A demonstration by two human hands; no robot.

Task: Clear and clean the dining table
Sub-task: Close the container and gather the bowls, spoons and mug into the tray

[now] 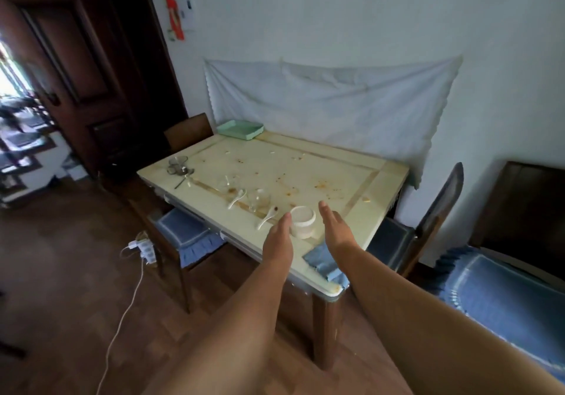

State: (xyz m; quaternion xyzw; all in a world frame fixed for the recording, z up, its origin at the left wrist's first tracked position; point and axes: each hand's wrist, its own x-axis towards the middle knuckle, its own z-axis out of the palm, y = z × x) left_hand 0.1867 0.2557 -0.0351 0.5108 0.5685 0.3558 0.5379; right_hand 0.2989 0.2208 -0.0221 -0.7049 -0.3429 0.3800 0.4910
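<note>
The left hand (277,237) is stretched out over the near edge of the table (336,174) with its fingers straight and together, and it holds nothing. Its fingertips are just beside the left side of a white cup (302,222); I cannot tell if they touch it. The right hand (334,226) is also flat and open, with straight fingers, on the right side of the same cup and a little apart from it. So the cup stands between the two hands, close to the near edge of the table.

The table top is pale yellow and dirty, with brown spots and small crumbs in the middle. Left of the cup lies a white spoon (265,218), and farther along the near edge there is a second white spoon (236,199) beside a clear glass bowl (259,200). Another clear bowl (228,182) stands behind it. At the left corner there is a glass mug (178,165). A green tray (240,129) sits at the far left corner, against the wall. A blue cloth (325,264) hangs over the near right corner.

A white sheet (333,104) is fixed to the wall behind the table. Chairs with blue cushions (183,232) stand around the table, and a white power strip (143,249) with its cable lies on the wooden floor. A dark wooden door (76,73) is at the left.
</note>
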